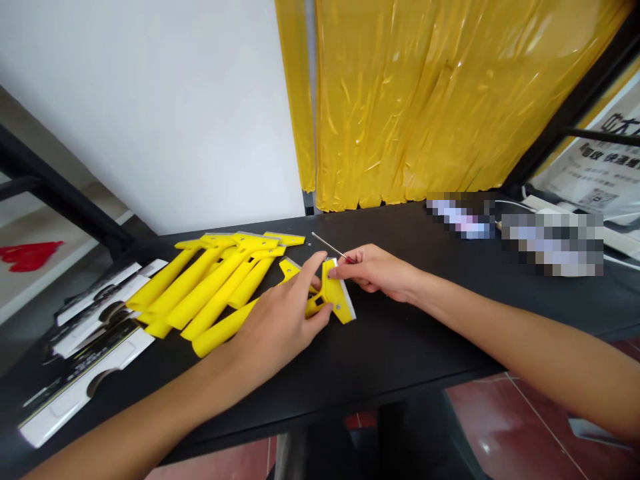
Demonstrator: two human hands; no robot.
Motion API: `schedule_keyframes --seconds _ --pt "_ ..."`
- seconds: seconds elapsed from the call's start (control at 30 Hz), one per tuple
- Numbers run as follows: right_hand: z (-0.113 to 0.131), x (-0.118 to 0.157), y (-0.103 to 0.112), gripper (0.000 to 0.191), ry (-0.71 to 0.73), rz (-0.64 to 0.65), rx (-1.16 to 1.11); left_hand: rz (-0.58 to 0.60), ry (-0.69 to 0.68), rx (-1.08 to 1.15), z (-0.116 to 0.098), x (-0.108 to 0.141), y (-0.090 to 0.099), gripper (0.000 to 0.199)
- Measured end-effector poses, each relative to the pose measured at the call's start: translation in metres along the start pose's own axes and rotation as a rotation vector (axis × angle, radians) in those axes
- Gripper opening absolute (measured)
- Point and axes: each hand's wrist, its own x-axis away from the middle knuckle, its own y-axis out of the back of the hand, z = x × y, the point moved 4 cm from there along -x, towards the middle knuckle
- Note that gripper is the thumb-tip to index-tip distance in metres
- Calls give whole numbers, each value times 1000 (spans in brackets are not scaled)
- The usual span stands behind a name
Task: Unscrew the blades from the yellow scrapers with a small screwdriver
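My left hand is closed round the neck of a yellow scraper, whose wide head has a metal blade along its right edge. Most of its handle is hidden by that hand. In my right hand is a thin screwdriver, its shaft pointing up and left, clear of the screws. The right thumb and fingertips also touch the top of the scraper head. Partly under my left hand lies another yellow scraper. Further left is a pile of several yellow scrapers. A tiny metal piece rests near their heads.
Black-and-white cardboard sleeves are stacked at the left of the black table. Blurred-out items and white cables lie at the back right. A white panel and a yellow plastic sheet stand behind the table.
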Motion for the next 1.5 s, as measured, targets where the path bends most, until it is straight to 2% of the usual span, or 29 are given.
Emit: schedule_keyframes --seconds 0.13,0.3,0.43,0.5,0.57,0.63,0.67,0.73,0.8,0.87,0.97,1.07,1.2,1.33,1.5 --pt "0 -2 1 37 9 9 -30 -7 -112 -248 -9 8 -2 51" --pt "-2 -3 4 41 32 1 -37 0 -182 -406 -10 11 -6 55" --pt "-3 -2 -1 42 37 23 -54 28 -192 -407 -5 8 -6 54" --pt "0 -1 -1 41 68 -13 -114 -26 -192 -335 -4 4 2 51" --pt "6 0 5 43 141 -109 -185 -139 -163 -191 -3 -2 17 36" --pt "13 1 17 47 251 -213 -181 -297 -26 2 3 -7 38 14" --pt "17 1 23 48 312 -247 -127 -355 76 97 9 -10 47 28" --pt "25 3 34 43 439 -305 32 -295 249 320 19 -16 56 46" --pt "30 4 43 38 541 -362 125 -193 305 594 26 -22 57 44" --pt "32 5 49 36 588 -395 132 -115 371 830 35 -27 53 34" --pt "33 7 47 35 600 -366 92 -60 498 1024 47 -30 42 23" --pt "33 11 35 34 600 -256 80 -28 574 1092 53 -32 32 19" --pt "30 20 14 31 590 -116 222 -89 648 1141 54 -32 28 14" --pt "27 24 0 26 637 -70 392 -145 667 1187 53 -31 28 12" --pt "26 24 -2 26 669 -77 464 -160 630 1180 53 -31 28 12"
